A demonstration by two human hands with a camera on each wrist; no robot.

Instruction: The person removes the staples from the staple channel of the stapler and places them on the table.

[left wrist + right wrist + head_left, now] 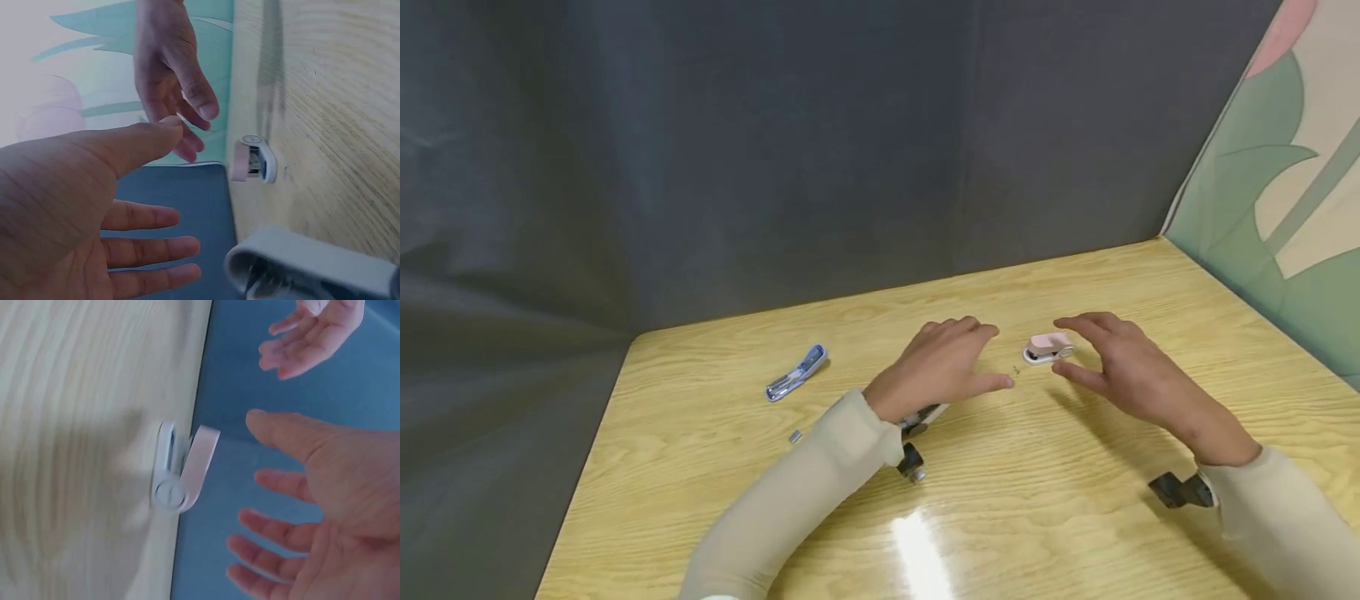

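Lying between both hands' fingers [1078, 327], untouched: pink stapler [1048, 348].

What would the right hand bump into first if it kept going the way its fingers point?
Probably the pink stapler. The right hand is open, fingers aimed left across the table with the stapler just ahead. The left hand lies beyond. Depth is hard to judge.

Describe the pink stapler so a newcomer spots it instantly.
On the wooden table, look at the far middle, in the gap between the left hand and the right hand. The pink stapler lies there untouched, small and stubby, unlike the longer blue stapler far left.
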